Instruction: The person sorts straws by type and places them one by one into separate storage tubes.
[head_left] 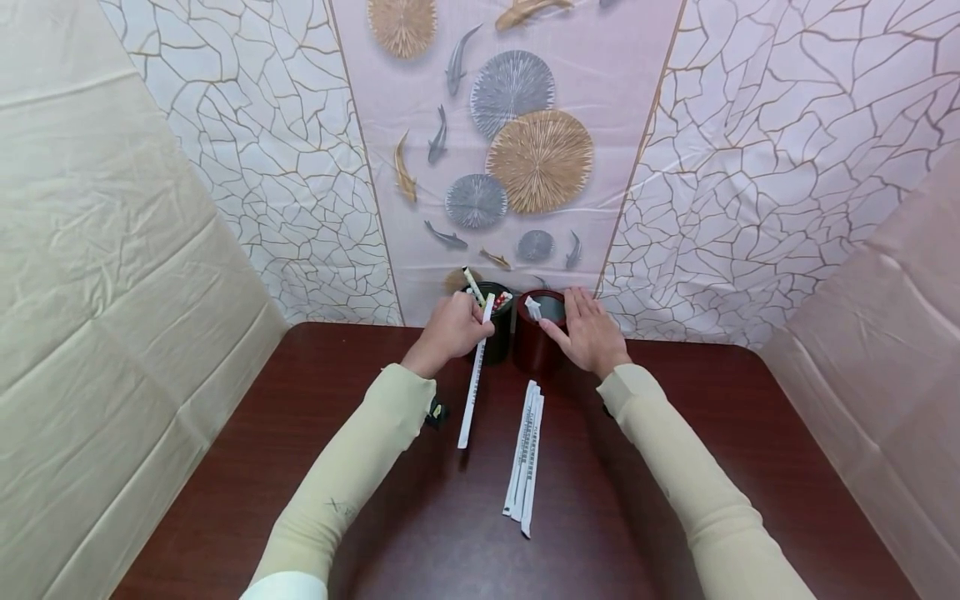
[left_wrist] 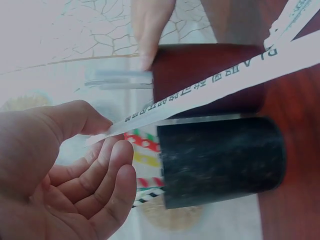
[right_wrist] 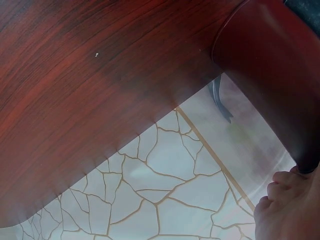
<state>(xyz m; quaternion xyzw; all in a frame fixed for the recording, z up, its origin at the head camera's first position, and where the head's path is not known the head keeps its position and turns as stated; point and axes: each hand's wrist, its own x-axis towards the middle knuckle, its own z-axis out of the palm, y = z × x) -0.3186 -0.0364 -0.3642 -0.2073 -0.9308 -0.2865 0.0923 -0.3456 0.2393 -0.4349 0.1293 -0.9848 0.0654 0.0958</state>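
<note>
My left hand [head_left: 453, 327] pinches a long white paper-wrapped straw [head_left: 472, 402] near its upper end, between thumb and index finger. Printed characters run along the wrapper, and the straw slants down toward me over the table. Behind that hand stands a dark cup [head_left: 497, 345], black-looking in the left wrist view, holding several patterned straws [left_wrist: 145, 144] with stripes and dots. Close beside it is a dark red cup [head_left: 536, 348] with a whitish, partly clear piece [head_left: 533, 307] sticking out. My right hand [head_left: 592, 335] rests at the red cup's right rim, fingers extended.
Several more wrapped straws [head_left: 524, 460] lie together on the dark reddish-brown table [head_left: 675, 467], in front of the red cup. Patterned fabric [head_left: 525, 233] hangs behind the table's far edge, close behind the cups. Beige padded panels [head_left: 150, 317] flank both sides.
</note>
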